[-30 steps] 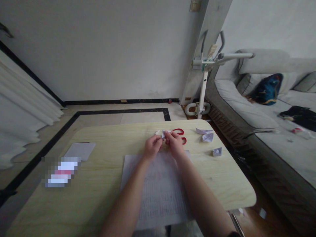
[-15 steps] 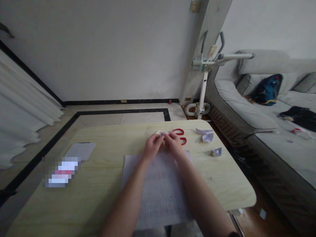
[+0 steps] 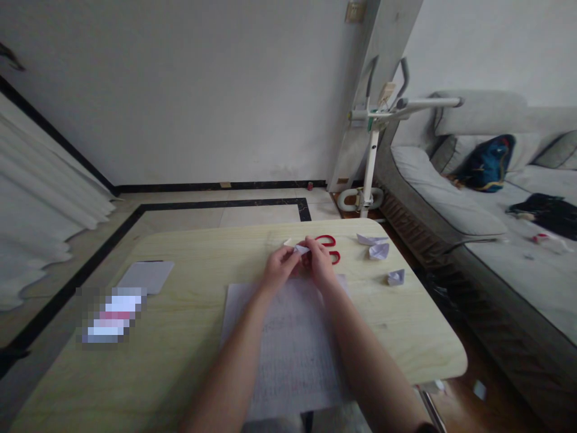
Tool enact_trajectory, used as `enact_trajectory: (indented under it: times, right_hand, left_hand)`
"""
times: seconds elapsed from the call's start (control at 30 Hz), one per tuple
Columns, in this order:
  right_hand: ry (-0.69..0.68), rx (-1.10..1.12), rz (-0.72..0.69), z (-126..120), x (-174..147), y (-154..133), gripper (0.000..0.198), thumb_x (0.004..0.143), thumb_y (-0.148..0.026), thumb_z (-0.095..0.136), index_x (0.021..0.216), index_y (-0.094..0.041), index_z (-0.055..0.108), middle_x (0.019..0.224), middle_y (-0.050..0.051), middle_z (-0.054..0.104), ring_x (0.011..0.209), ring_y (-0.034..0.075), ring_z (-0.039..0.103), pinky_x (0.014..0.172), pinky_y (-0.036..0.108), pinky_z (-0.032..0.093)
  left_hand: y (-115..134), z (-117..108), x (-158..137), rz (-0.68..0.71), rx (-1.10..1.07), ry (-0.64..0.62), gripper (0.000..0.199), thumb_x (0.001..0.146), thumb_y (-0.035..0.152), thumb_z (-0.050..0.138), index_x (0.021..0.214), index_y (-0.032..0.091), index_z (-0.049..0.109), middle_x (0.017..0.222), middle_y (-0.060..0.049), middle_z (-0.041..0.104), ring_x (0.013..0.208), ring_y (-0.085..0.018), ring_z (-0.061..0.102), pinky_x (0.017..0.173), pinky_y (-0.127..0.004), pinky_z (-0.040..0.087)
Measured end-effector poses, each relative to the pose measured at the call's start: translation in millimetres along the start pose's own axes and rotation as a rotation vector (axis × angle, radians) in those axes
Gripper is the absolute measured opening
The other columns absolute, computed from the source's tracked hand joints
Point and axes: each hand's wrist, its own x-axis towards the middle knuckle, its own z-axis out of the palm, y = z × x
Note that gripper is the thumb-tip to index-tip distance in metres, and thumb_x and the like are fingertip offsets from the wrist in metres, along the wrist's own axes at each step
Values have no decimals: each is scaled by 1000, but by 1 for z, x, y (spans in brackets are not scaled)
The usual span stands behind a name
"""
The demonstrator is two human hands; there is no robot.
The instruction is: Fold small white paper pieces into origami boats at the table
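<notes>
Between the fingertips of both hands is a small piece of folded white paper. My left hand pinches it from the left, and my right hand grips it from the right. Just past my right hand lie scissors with red handles; their blades are hidden. Under my forearms a large printed sheet lies flat on the table. Folded paper boats sit to the right of the hands, with a smaller paper boat nearer me.
The pale wooden table has a rounded right edge. On its left lie a white card-like sheet and a blurred-out bright object. Beyond stand a white exercise frame and a grey sofa.
My fingers have shifted slightly on the folded paper, and more of its white surface shows between them. The things on the table stay where they were.
</notes>
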Motion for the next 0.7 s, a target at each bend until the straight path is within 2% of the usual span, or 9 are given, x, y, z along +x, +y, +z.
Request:
enact_trajectory:
  times: [0.1,0.3,0.5,0.7]
  right_hand:
    - [-28,-21,-16,3,-3,-4,28,70,-46,70,66,-19,64,58,-3,56,50,11,44,48,24,32]
    - [-55,-81,-25,1,-2,-2,39,77,-57,60,67,-19,64,56,-2,57,49,12,47,49,26,35]
    - [-37,-126,-31,-1,-1,1,40,75,-58,63,70,-18,65,56,-2,56,50,13,47,49,25,35]
    - [-54,-104,-33,0,-1,2,42,76,-59,62,65,-19,62,52,-3,53,46,11,43,46,25,33]
  left_hand:
    - [2,-1,1,-25,-15,18,33,76,48,64,76,15,65,63,-1,62,53,-12,55,48,-22,44]
    - [6,-2,1,-31,-28,24,31,73,45,66,75,14,69,67,-3,67,56,-14,58,51,-23,46]
    - [5,-1,0,-50,-22,21,30,73,45,66,70,14,67,61,-1,63,52,-12,55,48,-22,43]
    - [9,-2,0,-44,-18,3,31,73,44,65,63,15,65,58,-1,61,51,-11,54,49,-22,43]
